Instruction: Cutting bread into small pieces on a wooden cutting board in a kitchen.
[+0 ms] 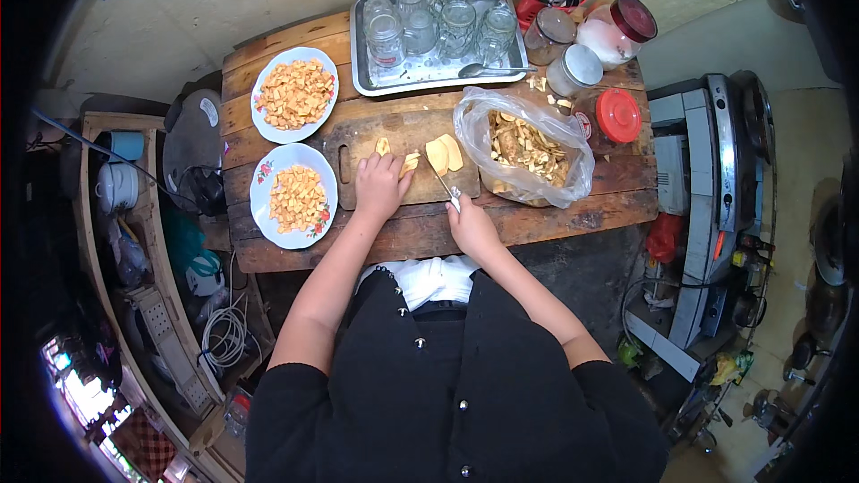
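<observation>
On a wooden cutting board [376, 191], my left hand [379, 186] holds down pieces of a peeled yellow root vegetable [410, 162], its fingers partly hiding them. One cut piece [382, 145] pokes out beyond the fingertips. My right hand [470, 225] grips a knife [439, 179] by its pale handle, the blade pointing up and left beside the held pieces. To the right of the blade lie flat yellow slices [443, 153]. Two white floral plates, a far one [260, 122] and a near one [258, 204], hold diced orange-yellow pieces left of the board.
Right of the board stands an open plastic bag [574, 191] of peelings. Behind are a metal tray [362, 84] with upturned glass mugs [458, 30] and a spoon [480, 70]. Lidded jars [580, 67], a red-lidded jar [617, 117] and a red cutlery holder [530, 10] line the right side.
</observation>
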Available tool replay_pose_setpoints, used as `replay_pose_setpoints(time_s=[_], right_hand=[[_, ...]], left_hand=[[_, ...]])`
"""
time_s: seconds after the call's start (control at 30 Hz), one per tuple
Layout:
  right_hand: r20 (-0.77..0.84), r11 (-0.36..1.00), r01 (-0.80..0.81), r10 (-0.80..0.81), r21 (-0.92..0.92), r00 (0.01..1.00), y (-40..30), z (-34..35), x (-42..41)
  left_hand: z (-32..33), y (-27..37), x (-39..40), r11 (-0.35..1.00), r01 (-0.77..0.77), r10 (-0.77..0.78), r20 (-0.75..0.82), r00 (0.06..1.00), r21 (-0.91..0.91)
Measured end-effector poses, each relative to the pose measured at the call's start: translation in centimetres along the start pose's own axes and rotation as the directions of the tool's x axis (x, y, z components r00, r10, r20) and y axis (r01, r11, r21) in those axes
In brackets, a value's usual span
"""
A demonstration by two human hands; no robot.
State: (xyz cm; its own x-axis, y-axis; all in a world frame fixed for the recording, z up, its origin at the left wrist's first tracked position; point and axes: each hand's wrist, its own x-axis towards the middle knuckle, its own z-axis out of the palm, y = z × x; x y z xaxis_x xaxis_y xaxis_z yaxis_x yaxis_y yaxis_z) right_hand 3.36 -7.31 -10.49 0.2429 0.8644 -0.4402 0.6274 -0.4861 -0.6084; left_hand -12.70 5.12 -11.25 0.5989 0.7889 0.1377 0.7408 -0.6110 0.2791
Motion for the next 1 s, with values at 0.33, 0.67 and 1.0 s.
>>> replay_pose_setpoints(time_s=[0.33,0.67,1.0], right_hand=[[0.067,0.999,-0.033,0.036,-0.040,0.997,-0.6,-0.2,0.8],[0.097,0.998,0.014,-0.008,-0.059,0.995,-0.6,-0.6,0.8],[0.093,0.998,0.053,-0.049,-0.046,0.995,-0.3,-1.0,0.8]], left_hand=[[-1.3,-0.2,-1.2,0.999,0.001,0.000,0.029,1.000,-0.044],[-1.1,-1.1,-1.6,0.987,0.004,0.002,0.037,0.999,-0.160],[-1.3,-1.0,-1.4,0.972,0.030,-0.018,0.053,0.998,-0.235]])
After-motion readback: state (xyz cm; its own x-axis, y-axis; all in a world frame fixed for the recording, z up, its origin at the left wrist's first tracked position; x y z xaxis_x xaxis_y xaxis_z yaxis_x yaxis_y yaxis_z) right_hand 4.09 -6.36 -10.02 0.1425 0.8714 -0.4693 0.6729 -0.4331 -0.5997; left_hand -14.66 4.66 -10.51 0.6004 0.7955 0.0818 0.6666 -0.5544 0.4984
